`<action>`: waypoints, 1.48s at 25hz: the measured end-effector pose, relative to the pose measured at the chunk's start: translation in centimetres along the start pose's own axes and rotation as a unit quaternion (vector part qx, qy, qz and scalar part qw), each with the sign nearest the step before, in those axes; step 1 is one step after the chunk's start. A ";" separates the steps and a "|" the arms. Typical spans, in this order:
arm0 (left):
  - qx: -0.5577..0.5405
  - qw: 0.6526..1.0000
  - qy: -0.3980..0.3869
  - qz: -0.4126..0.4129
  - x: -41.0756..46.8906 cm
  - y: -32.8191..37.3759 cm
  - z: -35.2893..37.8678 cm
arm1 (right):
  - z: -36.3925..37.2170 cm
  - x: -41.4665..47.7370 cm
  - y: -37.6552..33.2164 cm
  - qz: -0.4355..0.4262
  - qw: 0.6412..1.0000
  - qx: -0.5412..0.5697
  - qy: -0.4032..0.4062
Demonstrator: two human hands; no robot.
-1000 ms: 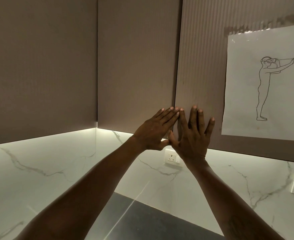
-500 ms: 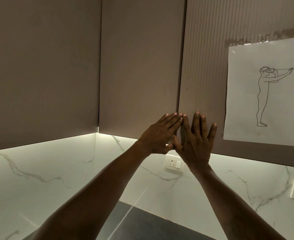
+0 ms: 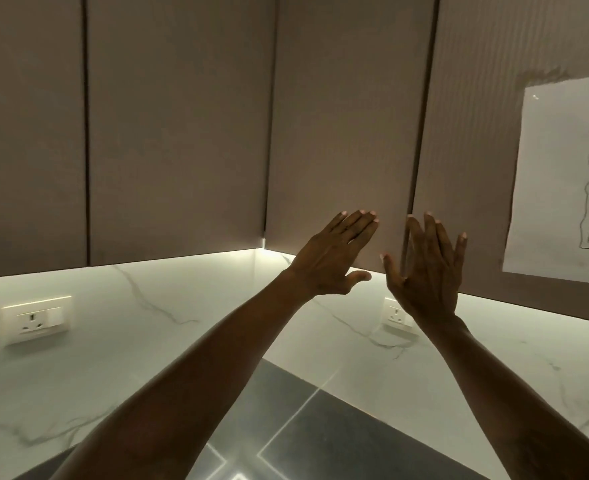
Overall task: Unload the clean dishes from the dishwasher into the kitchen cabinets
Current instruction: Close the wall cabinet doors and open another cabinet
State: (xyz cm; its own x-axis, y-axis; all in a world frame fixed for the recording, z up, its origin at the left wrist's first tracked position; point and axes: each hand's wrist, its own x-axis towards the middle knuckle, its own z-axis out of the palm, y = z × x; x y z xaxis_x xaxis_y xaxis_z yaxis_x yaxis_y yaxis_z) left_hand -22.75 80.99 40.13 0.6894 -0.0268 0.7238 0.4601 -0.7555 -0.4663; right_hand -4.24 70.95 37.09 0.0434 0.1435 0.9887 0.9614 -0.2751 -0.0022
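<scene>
Both my arms are raised toward the brown upper kitchen cabinets [image 3: 341, 133], whose doors are all closed. My left hand [image 3: 334, 261] is flat with straight fingers in front of the lower part of the corner door. My right hand [image 3: 428, 271] is spread open, fingers up, over the dark seam [image 3: 424, 116] between that door and the door on its right. A small gap separates the two hands. Neither hand holds anything. No dishes and no dishwasher are in view.
A paper sheet with a line drawing of a standing figure [image 3: 570, 181] is taped to the right door. The lit white marble backsplash [image 3: 168, 327] carries a wall socket at left [image 3: 36, 320] and another behind my right wrist [image 3: 395, 315]. A dark countertop [image 3: 321, 431] lies below.
My hands, which touched side by side at the door seam, have moved apart. The view has swung left, bringing the left wall socket and more cabinet doors into sight.
</scene>
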 end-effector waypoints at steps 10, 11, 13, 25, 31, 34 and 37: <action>0.114 0.971 -0.057 -0.202 -17.8 -3.8 -16.2 | -5.2 -2.8 -16.5 0.012 0.964 0.266 -0.023; 0.127 0.966 -0.066 -0.217 -19.4 -3.9 -18.1 | -5.9 -3.1 -18.4 0.011 0.957 0.289 -0.034; 0.153 0.953 -0.069 -0.251 -22.6 -4.2 -22.1 | -7.5 -3.5 -22.4 0.001 0.942 0.331 -0.047; 0.241 0.847 0.040 -0.473 -35.3 -7.4 -40.3 | -15.3 -2.5 -42.8 -0.092 0.851 0.512 -0.078; 0.277 0.815 0.046 -0.507 -41.3 -9.7 -46.7 | -20.1 -2.2 -53.3 -0.123 0.810 0.567 -0.088; 0.291 0.787 0.068 -0.540 -43.8 -11.5 -49.8 | -22.5 -2.0 -58.1 -0.136 0.792 0.588 -0.094; 0.265 0.763 0.075 -0.585 -45.6 -13.0 -51.7 | -24.3 -1.9 -62.0 -0.140 0.788 0.589 -0.113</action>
State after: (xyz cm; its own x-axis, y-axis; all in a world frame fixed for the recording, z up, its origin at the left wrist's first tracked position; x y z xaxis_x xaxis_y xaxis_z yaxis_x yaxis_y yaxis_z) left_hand -89.07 58.22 39.52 -0.4201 0.3586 0.8336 0.9004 0.0507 0.4320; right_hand -70.58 64.59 38.96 -0.2958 0.2440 0.9236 0.5216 0.8512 -0.0578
